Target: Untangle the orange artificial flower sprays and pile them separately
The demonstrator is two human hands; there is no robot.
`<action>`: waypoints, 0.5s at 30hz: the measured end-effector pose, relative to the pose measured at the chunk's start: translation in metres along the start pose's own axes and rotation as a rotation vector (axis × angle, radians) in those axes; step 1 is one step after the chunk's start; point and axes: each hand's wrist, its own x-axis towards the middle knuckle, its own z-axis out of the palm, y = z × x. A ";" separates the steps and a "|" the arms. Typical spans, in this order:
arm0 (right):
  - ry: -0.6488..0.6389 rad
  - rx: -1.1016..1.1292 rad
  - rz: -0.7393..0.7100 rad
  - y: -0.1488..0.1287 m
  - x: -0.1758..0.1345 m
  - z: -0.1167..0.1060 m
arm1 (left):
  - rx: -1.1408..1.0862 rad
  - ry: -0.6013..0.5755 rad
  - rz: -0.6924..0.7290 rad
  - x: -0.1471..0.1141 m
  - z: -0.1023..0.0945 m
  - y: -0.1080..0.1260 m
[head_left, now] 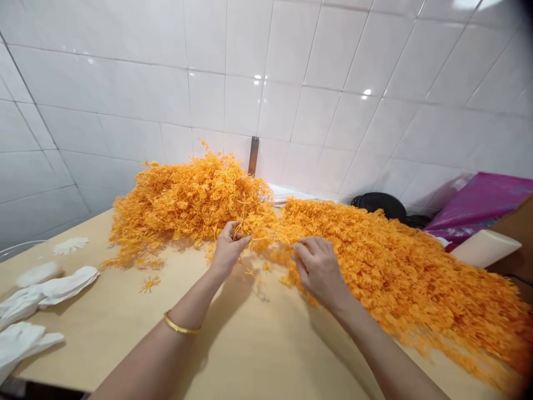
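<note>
Two heaps of orange artificial flower sprigs lie on the table: a left heap (pixel 187 200) of tangled, stemmed pieces and a long right heap (pixel 408 272). Between them, my left hand (pixel 229 247) pinches a thin orange sprig (pixel 244 214) by its stem, thumb against fingers. A gold bangle (pixel 180 326) circles that wrist. My right hand (pixel 318 269) hovers at the near edge of the right heap, its fingers curled together by loose orange bits; whatever is in its fingertips is hidden. One small orange piece (pixel 150 284) lies alone left of my left hand.
White gloves (pixel 45 294) lie at the table's left edge, with a white flower-shaped piece (pixel 70 245) behind them. A black round object (pixel 378 205), a purple bag (pixel 478 205) and a cream roll (pixel 486 248) are at the right. White tiled wall (pixel 233 50) closes off the back.
</note>
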 end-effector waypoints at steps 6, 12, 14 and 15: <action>-0.318 0.364 -0.041 -0.039 -0.062 0.010 | 0.742 0.010 0.163 -0.020 -0.046 -0.005; -0.209 0.568 -0.086 -0.031 -0.070 0.002 | 0.972 -0.066 0.556 -0.065 -0.027 0.020; -0.128 0.605 -0.045 -0.026 -0.068 -0.001 | 0.912 -0.205 0.508 -0.076 -0.010 0.023; -0.064 0.612 -0.004 -0.023 -0.067 -0.002 | 0.888 -0.256 0.463 -0.079 -0.001 0.023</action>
